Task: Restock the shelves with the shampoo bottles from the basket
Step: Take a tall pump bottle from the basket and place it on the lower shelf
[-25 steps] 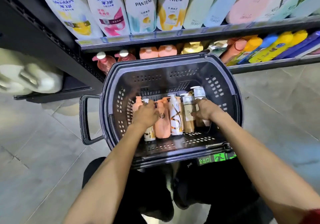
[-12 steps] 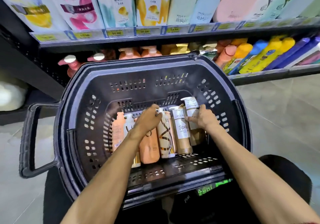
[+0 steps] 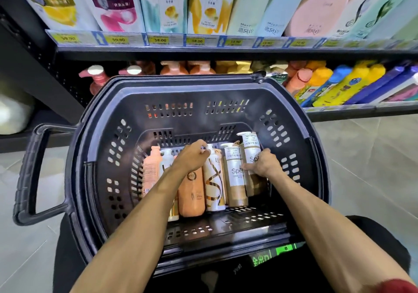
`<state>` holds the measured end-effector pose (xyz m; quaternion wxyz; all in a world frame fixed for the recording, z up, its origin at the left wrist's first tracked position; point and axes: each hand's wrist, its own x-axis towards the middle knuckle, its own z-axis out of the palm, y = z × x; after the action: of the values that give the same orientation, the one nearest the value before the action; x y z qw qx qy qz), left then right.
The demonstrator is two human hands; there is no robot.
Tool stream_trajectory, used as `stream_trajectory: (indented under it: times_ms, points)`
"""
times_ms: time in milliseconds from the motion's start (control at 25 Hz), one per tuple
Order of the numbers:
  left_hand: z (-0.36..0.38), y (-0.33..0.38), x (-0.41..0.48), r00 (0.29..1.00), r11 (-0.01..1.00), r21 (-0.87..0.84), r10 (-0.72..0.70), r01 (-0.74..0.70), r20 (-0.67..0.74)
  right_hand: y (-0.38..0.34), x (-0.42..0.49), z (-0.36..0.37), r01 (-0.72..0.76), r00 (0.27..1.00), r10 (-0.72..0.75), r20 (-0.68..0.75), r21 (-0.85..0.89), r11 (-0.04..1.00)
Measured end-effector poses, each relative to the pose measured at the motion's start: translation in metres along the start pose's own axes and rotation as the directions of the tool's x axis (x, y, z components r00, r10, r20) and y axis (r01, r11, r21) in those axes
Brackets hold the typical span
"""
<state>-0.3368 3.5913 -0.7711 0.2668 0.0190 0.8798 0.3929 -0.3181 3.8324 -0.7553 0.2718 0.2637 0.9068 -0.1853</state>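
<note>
Dark plastic basket [image 3: 181, 84] sits just in front of the lower shelf [image 3: 339, 109], handle out to the left; the upper shelf [image 3: 226, 51] above carries tall packs and price tags. A row of shampoo bottles lies side by side on the basket floor, tops pointing toward the shelves. Both forearms reach down and forward into the basket, bare, roughly parallel. Left hand [image 3: 192, 157]: back of hand up, wrist straight, fingers curled down round the top end of the orange bottle [image 3: 192, 193], with the neck itself hidden under the palm; fingertips sit right beside the white pump of the white-and-gold bottle [image 3: 213, 184]. Right hand [image 3: 263, 165]: holds the rightmost gold bottle [image 3: 252, 154] at mid-body, thumb laid across the label, fingers wrapped round its far side. A 2nd gold bottle [image 3: 235, 179] lies touching it on the left. Peach bottle [image 3: 150, 170] lies at the row's left end, untouched.
</note>
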Motion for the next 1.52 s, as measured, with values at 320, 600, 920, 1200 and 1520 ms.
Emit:
stream_trajectory:
  times_ms: [320,600,920,1200,1520]
  points:
    - [0.017,0.009,0.009,0.999,0.995,-0.092,-0.037,0.039,0.022,-0.012,-0.021,-0.034,0.12,0.977,-0.118,-0.177,0.002,0.993]
    - [0.065,0.036,0.023,0.982,0.975,-0.185,-0.088,0.119,0.169,-0.024,-0.063,-0.105,0.302,0.881,-0.308,-0.36,-0.074,0.95]
    - [0.085,0.041,0.041,0.955,0.993,-0.074,-0.063,0.088,0.29,-0.023,-0.102,-0.15,0.447,0.778,-0.372,-0.505,0.03,0.894]
    - [0.106,0.046,0.052,0.958,0.993,-0.105,-0.025,0.057,0.286,-0.012,-0.105,-0.155,0.467,0.77,-0.335,-0.543,0.121,0.876]
    - [0.109,0.044,0.053,0.954,0.917,-0.347,-0.096,0.195,0.284,0.0,-0.103,-0.154,0.45,0.768,-0.297,-0.568,0.147,0.881]
